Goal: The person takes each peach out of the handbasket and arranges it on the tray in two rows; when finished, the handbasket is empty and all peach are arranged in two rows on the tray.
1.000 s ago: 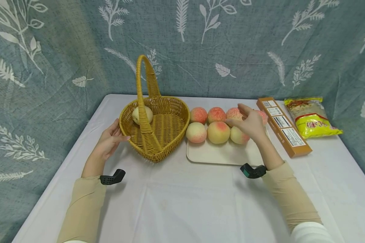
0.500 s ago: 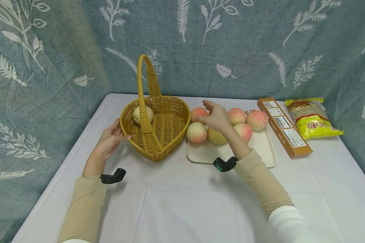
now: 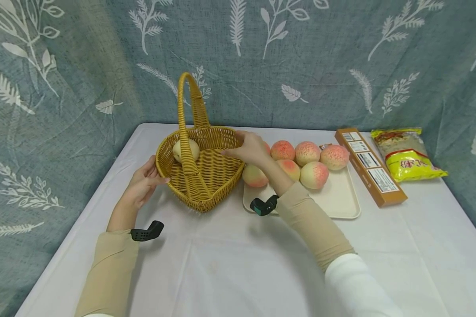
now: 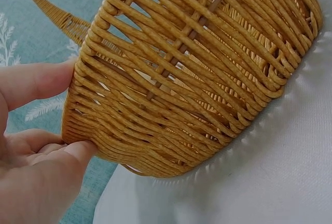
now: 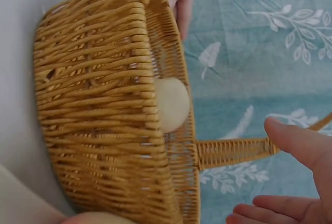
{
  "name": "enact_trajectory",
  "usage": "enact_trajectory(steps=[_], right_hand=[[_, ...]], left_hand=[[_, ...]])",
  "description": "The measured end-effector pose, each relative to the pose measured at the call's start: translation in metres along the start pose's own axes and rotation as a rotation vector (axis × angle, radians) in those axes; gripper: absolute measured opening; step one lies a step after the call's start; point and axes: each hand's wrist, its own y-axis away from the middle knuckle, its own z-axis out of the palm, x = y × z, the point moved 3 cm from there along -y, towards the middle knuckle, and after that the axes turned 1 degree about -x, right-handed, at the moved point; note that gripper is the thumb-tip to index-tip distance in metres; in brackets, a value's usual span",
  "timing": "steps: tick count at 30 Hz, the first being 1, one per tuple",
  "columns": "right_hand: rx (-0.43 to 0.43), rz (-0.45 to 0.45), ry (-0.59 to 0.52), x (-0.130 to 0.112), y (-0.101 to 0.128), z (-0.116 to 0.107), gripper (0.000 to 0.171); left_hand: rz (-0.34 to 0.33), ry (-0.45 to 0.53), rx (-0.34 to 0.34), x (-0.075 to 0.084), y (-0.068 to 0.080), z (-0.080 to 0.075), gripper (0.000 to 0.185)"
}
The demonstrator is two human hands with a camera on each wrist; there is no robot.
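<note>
A golden wicker basket [image 3: 200, 203] with a tall arched handle stands at the left of the table. One pale round fruit [image 3: 177, 152] lies inside it, partly behind the handle. My left hand [image 3: 139, 187] pinches the basket's left rim; fingers and thumb grip the weave in the left wrist view. Over the right rim reaches my right hand [image 3: 251, 149], thumb and fingers spread apart with nothing between them. In the right wrist view the thumb [image 5: 298, 137] stays clear of the wicker. Right of the basket, several pink-and-yellow peaches [image 3: 314, 175] sit on a cream tray [image 3: 338, 207], some hidden by my right arm.
A long orange-brown box [image 3: 370, 167] lies slanted to the right of the tray. Beyond it is a yellow printed food packet [image 3: 408, 154]. A white cloth [image 3: 222, 268] covers the table, and a patterned blue-green curtain [image 3: 238, 79] hangs behind.
My right hand has moved left, from above the right-hand peaches across the tray to the basket's right rim. The left hand keeps its grip; the basket has not moved.
</note>
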Motion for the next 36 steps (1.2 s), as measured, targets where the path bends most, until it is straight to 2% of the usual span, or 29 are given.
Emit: enact_trajectory(steps=[11, 17, 25, 26, 30, 32, 33, 36], right_hand=[[-0.142, 0.081, 0.071, -0.011, -0.025, 0.008, 0.081], [-0.127, 0.099, 0.021, -0.019, -0.037, 0.008, 0.078], [-0.158, 0.103, 0.026, -0.023, -0.045, 0.027, 0.078], [-0.155, 0.117, 0.037, -0.025, -0.046, 0.028, 0.07], [-0.14, 0.133, 0.09, -0.032, -0.048, 0.029, 0.061], [-0.134, 0.131, 0.103, -0.037, -0.05, 0.028, 0.061], [-0.132, 0.119, 0.107, -0.04, -0.05, 0.028, 0.071], [-0.128, 0.106, 0.119, -0.046, -0.054, 0.03, 0.076]], left_hand=[[0.016, 0.0, -0.017, -0.004, -0.001, -0.003, 0.094], [0.016, 0.009, -0.021, -0.004, 0.001, -0.004, 0.094], [0.012, 0.003, -0.021, -0.007, 0.004, -0.007, 0.095], [0.013, 0.004, -0.018, -0.007, 0.003, -0.006, 0.095], [0.016, 0.006, -0.01, -0.006, 0.001, -0.004, 0.096], [0.016, 0.004, -0.008, -0.004, 0.0, -0.004, 0.096], [0.016, 0.004, -0.008, -0.004, 0.0, -0.004, 0.096], [0.023, 0.001, -0.014, -0.004, -0.001, -0.004, 0.096]])
